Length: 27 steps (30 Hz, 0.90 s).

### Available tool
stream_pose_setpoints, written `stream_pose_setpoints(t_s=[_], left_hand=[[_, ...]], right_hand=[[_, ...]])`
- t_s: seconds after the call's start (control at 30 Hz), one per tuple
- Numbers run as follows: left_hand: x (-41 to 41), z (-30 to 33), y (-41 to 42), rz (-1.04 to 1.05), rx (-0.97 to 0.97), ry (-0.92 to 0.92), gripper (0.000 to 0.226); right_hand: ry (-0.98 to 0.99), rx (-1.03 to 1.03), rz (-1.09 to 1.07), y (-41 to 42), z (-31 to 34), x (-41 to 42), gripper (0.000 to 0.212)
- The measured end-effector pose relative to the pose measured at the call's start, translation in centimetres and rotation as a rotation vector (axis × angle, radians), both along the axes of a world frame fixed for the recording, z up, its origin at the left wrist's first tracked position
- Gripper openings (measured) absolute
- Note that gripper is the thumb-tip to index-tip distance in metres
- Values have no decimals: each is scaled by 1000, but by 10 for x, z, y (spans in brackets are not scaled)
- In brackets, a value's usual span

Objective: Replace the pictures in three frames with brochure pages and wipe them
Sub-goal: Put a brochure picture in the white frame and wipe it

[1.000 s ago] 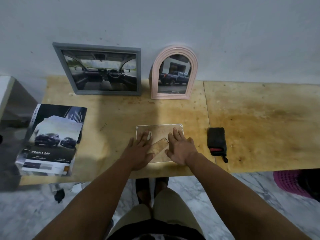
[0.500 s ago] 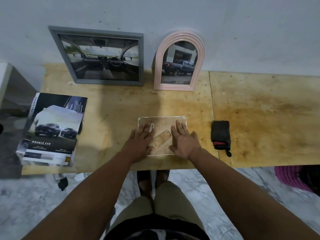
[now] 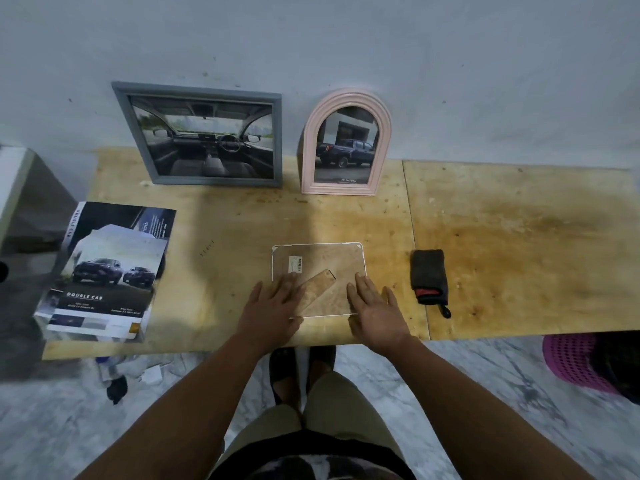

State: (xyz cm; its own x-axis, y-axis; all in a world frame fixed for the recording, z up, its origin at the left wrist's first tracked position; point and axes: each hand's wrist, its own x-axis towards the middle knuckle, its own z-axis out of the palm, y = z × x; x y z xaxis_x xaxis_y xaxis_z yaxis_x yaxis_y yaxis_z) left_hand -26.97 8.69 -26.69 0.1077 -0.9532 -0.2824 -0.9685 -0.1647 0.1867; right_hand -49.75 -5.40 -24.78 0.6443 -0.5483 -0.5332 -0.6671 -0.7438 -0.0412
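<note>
Plywood table (image 3: 519,237) against grey wall (image 3: 346,36); both hands flat, released, on a face-down frame (image 3: 332,261).

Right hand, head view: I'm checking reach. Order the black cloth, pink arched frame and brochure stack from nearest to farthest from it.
From the right hand:
1. Black cloth, just to its right.
2. Pink arched frame, leaning on the wall behind.
3. Brochure stack, far left.

Stained plywood table (image 3: 519,237), glossy brochure (image 3: 104,271)
</note>
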Motion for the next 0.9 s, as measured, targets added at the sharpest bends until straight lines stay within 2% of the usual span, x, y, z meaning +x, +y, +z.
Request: stream_pose_setpoints(t_s=[0.1,0.27,0.43,0.6,0.73,0.83,0.9], left_hand=[[3,-6,4,-48,87,-5,74],[1,-12,7,-49,79,-26,70],[0,-15,5,-44,145,-10,69],[3,-3,4,-66,194,39,69],[8,9,1,-104,190,-23,69],[5,15,7,-65,177,-46,64],[4,21,14,-52,130,-67,64]], right_hand=[[29,-13,8,2,-4,4,68],[68,-52,57,2,-11,3,66],[100,-60,50,7,-13,6,67],[137,-41,23,8,-4,11,78],[138,-37,19,1,12,22,72],[102,-60,78,-1,27,33,56],[72,-35,117,6,32,36,56]])
